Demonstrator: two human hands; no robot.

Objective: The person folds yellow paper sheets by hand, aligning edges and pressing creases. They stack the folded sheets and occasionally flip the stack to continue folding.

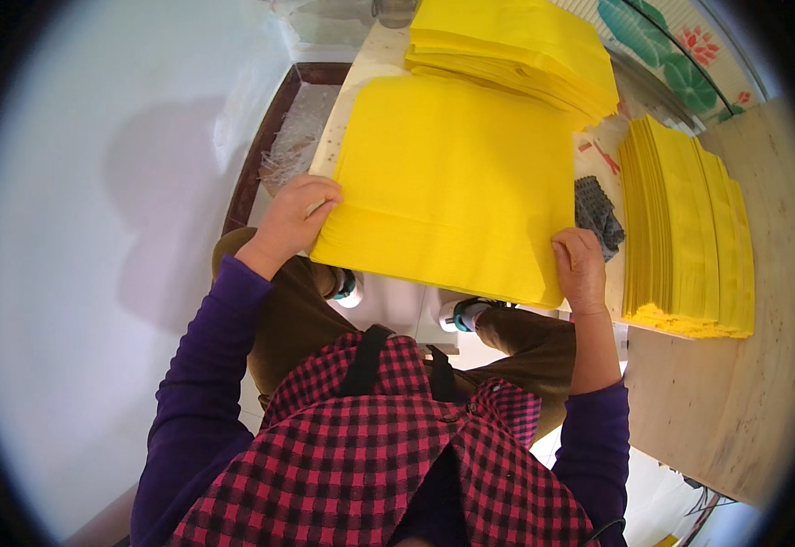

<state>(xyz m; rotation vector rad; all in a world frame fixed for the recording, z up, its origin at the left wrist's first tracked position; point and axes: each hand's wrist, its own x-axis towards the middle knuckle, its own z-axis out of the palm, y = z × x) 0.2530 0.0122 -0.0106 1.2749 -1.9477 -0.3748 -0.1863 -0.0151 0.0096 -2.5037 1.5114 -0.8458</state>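
Note:
A wide yellow cloth sheet [456,187] lies flat before me, its near edge reaching past the table's front edge over my lap. At its left edge, near the front corner, my left hand [297,217] has its fingers closed on the cloth. My right hand [581,266] pinches the near right corner. Whether more layers lie beneath this sheet cannot be told. Just beyond it sits a thick pile of folded yellow cloth [516,46], partly touching the sheet's far edge.
To the right, another stack of yellow cloth pieces [680,228] stands on a wooden board [689,401]. A dark grey textured cloth [598,214] and small red scraps [602,157] lie between. A white wall [97,273] rises on the left. My legs are below the table.

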